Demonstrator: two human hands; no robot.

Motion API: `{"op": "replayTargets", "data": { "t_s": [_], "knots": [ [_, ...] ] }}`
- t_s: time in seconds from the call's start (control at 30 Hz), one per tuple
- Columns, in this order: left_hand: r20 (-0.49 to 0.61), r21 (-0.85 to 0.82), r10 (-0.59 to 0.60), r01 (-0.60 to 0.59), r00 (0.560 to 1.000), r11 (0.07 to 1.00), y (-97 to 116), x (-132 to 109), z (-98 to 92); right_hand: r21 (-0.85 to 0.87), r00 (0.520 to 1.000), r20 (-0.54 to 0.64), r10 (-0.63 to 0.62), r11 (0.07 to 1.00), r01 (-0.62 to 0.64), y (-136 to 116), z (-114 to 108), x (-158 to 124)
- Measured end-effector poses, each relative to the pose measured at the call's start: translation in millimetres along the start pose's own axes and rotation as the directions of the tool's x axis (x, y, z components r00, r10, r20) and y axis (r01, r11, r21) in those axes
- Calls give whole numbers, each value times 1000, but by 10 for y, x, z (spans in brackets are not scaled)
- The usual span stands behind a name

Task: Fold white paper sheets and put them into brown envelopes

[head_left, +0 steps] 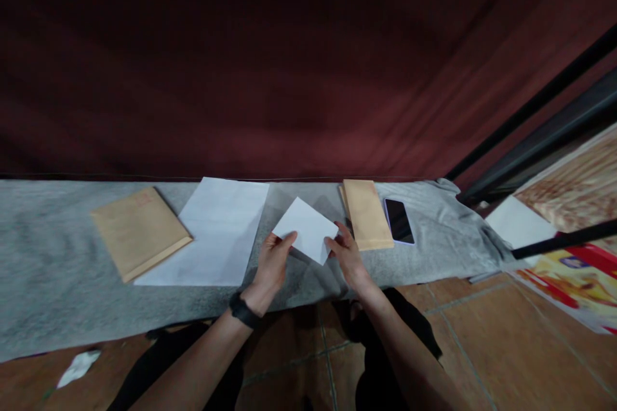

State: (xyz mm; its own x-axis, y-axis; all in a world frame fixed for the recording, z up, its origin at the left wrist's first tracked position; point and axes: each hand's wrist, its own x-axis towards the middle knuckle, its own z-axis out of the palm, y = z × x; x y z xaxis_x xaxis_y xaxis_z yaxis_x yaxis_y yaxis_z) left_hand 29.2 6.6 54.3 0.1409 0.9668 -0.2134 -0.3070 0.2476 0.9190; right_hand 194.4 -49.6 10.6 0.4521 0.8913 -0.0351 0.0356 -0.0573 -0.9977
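Left grip (272, 262) clenched on the near-left edge of a folded paper (308, 228); right grip (344, 253) clenched on its near-right corner. Paper held tilted just above the grey cloth (58, 270), between a white sheet (219, 231) to the left and an envelope (367, 213) to the right. Phone (399, 220) lies with its dark screen up, just beside that envelope's right edge. Second envelope (137, 231) further left, touching the sheet. Black band (243, 311) on left wrist. Red curtain (289, 77) behind; tiled floor (482, 347) in front.
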Motion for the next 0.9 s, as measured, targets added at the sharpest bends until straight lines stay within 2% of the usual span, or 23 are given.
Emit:
{"op": "replayTargets", "data": {
  "t_s": [0.1, 0.2, 0.27, 0.33, 0.4, 0.47, 0.53, 0.63, 0.7, 0.77, 0.83, 0.9],
  "knots": [
    [-53, 141, 26, -18, 998, 990, -47, 102, -197, -123, 996, -47, -75, 990, 69, 69, -45, 67],
    [19, 390, 55, -58, 998, 919, -59, 156, -369, -360, 983, -39, -179, 920, 153, 77, -88, 64],
    [94, 638, 92, -130, 991, 759, -47, 133, -418, -526, 976, -16, -216, 832, 176, 57, -112, 34],
    [143, 844, 103, -176, 984, 508, -24, 70, -409, -647, 966, 6, -260, 735, 202, 29, -125, 1],
    [157, 946, 69, -170, 985, 278, 0, -4, -367, -739, 947, 22, -321, 633, 232, 2, -121, -32],
    [165, 975, 37, -168, 986, 142, 20, -62, -325, -799, 922, 66, -381, 533, 278, -19, -93, -73],
    [182, 981, 28, -184, 983, 69, 34, -97, -306, -809, 896, 181, -405, 457, 370, -29, -39, -131],
    [208, 978, 30, -207, 978, -36, 48, -127, -319, -763, 838, 401, -369, 371, 529, -17, 66, -241],
    [256, 963, 86, -246, 963, -110, 48, -144, -324, -758, 818, 474, -327, 322, 567, 3, 122, -305],
    [352, 932, 184, -328, 918, -152, 22, -154, -299, -773, 820, 490, -296, 287, 566, 28, 152, -343],
    [487, 873, 250, -461, 837, -159, -44, -155, -238, -783, 821, 492, -288, 265, 562, 58, 156, -357],
    [606, 795, 241, -590, 758, -145, -149, -147, -162, -785, 814, 501, -293, 241, 570, 92, 147, -359]
  ]
}}
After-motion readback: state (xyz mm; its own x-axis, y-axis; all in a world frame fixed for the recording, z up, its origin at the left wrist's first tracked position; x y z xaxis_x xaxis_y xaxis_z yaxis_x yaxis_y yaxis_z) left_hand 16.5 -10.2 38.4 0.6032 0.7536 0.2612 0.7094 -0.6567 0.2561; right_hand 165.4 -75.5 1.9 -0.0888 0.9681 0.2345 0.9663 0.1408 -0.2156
